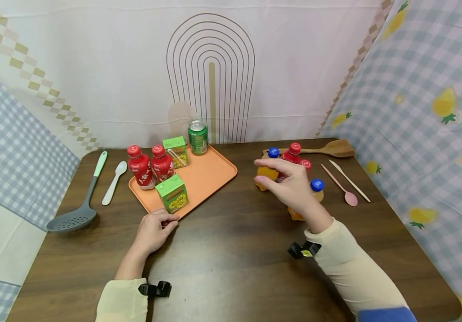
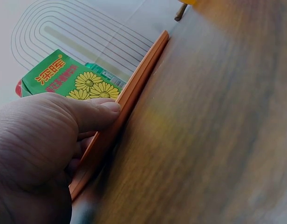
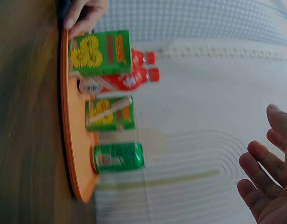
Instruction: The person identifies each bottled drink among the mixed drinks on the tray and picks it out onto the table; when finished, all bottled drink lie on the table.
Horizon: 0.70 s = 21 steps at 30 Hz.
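Fingers and thumb of my right hand (image 1: 293,185) stand wide apart, holding nothing; behind their gap is an orange bottle (image 1: 266,172), upright, far nearer this hand than my left hand (image 1: 153,232), which pinches the tray (image 1: 215,169).

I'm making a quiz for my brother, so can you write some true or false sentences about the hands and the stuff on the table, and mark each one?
1. The left hand holds the edge of the orange tray. True.
2. The green can stands off the tray. False: the green can stands on it.
3. Two red-capped bottles stand on the tray. True.
4. The right hand is gripping a green drink box. False: the right hand holds nothing.
5. The pink spoon lies on the right side of the table. True.
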Motion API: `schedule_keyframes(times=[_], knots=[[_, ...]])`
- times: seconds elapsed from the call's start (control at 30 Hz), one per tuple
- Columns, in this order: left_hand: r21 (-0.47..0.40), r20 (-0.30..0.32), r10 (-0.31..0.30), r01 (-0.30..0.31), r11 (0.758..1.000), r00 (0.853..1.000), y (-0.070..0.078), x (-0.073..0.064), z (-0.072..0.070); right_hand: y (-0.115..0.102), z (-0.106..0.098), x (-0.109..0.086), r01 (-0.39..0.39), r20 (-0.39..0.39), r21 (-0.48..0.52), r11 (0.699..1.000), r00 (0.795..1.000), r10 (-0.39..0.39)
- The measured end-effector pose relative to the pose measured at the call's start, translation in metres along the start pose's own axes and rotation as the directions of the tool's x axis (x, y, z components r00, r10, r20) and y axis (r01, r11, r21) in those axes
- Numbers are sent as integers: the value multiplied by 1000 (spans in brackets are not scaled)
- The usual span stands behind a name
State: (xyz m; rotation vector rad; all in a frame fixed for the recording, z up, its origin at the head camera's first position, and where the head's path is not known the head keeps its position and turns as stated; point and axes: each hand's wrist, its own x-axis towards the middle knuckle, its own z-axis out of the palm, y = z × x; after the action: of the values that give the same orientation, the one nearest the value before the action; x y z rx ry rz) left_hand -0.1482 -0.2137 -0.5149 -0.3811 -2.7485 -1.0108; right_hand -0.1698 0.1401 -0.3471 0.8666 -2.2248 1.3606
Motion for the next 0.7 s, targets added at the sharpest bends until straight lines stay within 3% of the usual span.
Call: schedule_keyframes(times=[0.13, 0.37, 0.53, 0.7], knots=[[4, -5, 4, -3, 1000, 1000, 0, 0, 0, 6, 27, 16, -17, 64, 60, 998, 998, 13], [-5, -13, 4, -4, 1000, 1000, 0, -1, 0, 43, 84, 47, -65, 167, 190, 980, 985, 33], [-16, -32, 25, -25, 1000, 999, 1, 0, 1, 53, 116, 71, -88, 237, 179, 980, 971, 44], [-19, -38, 17, -18, 1000, 999, -1, -1, 1, 58, 147, 91, -136, 346, 128, 982, 934, 85]])
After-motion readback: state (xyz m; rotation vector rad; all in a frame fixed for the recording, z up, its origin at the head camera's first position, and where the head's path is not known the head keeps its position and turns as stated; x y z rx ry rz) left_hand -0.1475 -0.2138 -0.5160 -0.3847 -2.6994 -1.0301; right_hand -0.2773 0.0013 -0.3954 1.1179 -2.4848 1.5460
